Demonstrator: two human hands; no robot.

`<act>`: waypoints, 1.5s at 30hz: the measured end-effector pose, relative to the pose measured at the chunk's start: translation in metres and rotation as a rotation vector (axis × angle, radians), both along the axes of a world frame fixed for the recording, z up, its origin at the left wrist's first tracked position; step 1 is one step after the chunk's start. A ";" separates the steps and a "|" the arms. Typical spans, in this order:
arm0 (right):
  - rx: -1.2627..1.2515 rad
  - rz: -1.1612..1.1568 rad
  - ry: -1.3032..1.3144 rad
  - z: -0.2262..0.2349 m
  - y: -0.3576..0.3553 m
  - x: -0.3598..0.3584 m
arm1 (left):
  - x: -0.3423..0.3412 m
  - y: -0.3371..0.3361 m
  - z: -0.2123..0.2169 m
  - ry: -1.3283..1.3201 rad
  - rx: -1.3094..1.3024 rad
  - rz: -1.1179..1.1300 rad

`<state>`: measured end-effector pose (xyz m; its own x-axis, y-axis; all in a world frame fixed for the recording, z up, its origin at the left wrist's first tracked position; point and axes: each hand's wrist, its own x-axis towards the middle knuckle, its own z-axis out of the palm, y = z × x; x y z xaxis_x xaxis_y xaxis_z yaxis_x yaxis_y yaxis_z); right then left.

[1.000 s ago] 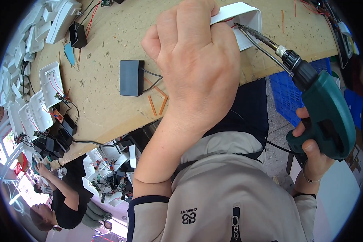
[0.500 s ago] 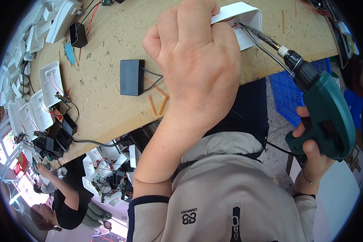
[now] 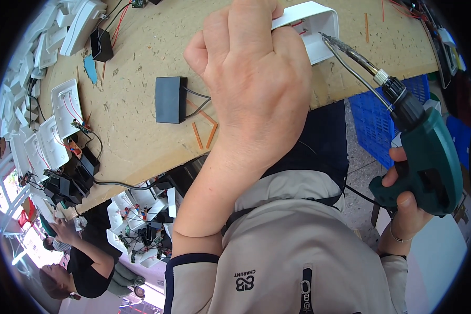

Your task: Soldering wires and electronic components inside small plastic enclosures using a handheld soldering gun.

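My left hand (image 3: pixel 256 73) is closed on a white plastic housing (image 3: pixel 322 31) at the table's near edge. Red wires show inside the housing, and my hand hides much of it. In my right hand (image 3: pixel 405 193) is a green gun-shaped soldering iron (image 3: pixel 432 157) with a thin metal feed tube beside its tip. The tip is at the housing's open side; whether it touches anything inside I cannot make out. Left of my left wrist lies a black box (image 3: pixel 171 100) with dark leads running under the hand.
Orange strips (image 3: pixel 212 136) lie near the black box. White housings with wired boards (image 3: pixel 52 141) line the table's left side, and more white shells (image 3: pixel 36 52) are heaped behind. A blue crate (image 3: pixel 374 118) stands below the table's edge. A co-worker (image 3: pixel 86 256) sits at lower left.
My right hand has drawn the soldering iron a little to the right and back, so its tip is farther from my left hand. The left hand and housing have barely shifted.
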<state>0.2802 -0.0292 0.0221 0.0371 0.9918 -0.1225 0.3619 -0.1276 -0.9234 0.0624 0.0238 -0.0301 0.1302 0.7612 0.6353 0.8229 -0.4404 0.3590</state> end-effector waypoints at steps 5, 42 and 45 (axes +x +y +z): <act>0.006 -0.015 0.021 0.000 -0.003 -0.001 | -0.001 0.001 0.001 -0.009 0.006 -0.010; 0.261 0.176 0.376 -0.014 0.003 0.024 | -0.206 -0.070 0.110 -0.909 0.154 0.439; 0.203 0.224 0.488 -0.020 0.006 0.029 | -0.255 -0.084 0.133 -0.709 0.228 0.593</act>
